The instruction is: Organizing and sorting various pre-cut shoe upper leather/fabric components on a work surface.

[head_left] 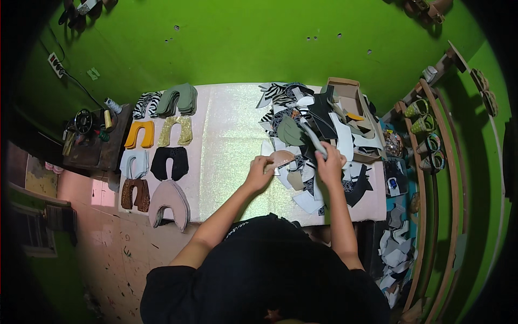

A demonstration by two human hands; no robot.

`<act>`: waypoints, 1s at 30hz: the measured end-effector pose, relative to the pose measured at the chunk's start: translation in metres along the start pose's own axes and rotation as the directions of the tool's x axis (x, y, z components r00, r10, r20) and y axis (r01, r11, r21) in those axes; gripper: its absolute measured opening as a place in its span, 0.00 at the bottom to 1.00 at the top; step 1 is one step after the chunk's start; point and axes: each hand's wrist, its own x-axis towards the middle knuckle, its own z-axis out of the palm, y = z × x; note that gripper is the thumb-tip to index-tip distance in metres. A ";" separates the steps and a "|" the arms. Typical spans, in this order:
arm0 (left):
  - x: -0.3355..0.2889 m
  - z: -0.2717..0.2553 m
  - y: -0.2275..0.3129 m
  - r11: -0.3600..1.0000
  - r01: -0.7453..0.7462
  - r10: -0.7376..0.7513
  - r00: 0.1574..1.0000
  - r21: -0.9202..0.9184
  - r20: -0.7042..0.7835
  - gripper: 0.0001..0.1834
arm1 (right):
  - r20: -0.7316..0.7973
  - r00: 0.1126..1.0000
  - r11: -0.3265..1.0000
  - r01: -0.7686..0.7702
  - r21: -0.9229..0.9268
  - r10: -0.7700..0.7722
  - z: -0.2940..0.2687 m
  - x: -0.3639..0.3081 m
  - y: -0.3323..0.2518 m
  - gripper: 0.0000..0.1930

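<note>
On the right of the table lies a loose heap of cut material scraps [322, 115] in black, white, green, grey and zebra print. My left hand [260, 171] is at the heap's near left edge, its fingers closed on the rim of a rounded tan piece [281, 158]. Farther right, my right hand [331, 163] grips the near end of a long, curved grey strip [312, 136], which slants away to the far left over the scraps. A green leaf-shaped piece [290, 132] rests between the hands, a little beyond them.
Stacks of arch-shaped pieces, including green [178, 100], yellow [140, 134] and pale pink [170, 203], line the table's left side. An open cardboard box [345, 86] holds scraps at the back right. A wooden rack with sandals [423, 124] stands right; a sewing machine [83, 123] stands left.
</note>
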 end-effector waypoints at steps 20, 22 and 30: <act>0.020 0.026 -0.003 0.822 0.261 -0.101 0.941 -0.506 0.322 0.13 | 0.206 0.976 0.775 0.179 -0.606 -0.064 0.025 -0.006 0.017 0.26; 0.021 0.026 -0.005 0.845 0.254 -0.093 0.936 -0.470 0.339 0.13 | 0.199 0.976 0.759 0.193 -0.622 -0.085 0.028 -0.007 0.022 0.25; 0.018 0.035 -0.023 0.844 0.192 -0.079 0.968 -0.501 0.238 0.12 | 0.260 0.961 0.866 0.205 -0.456 -0.091 -0.002 0.003 -0.002 0.27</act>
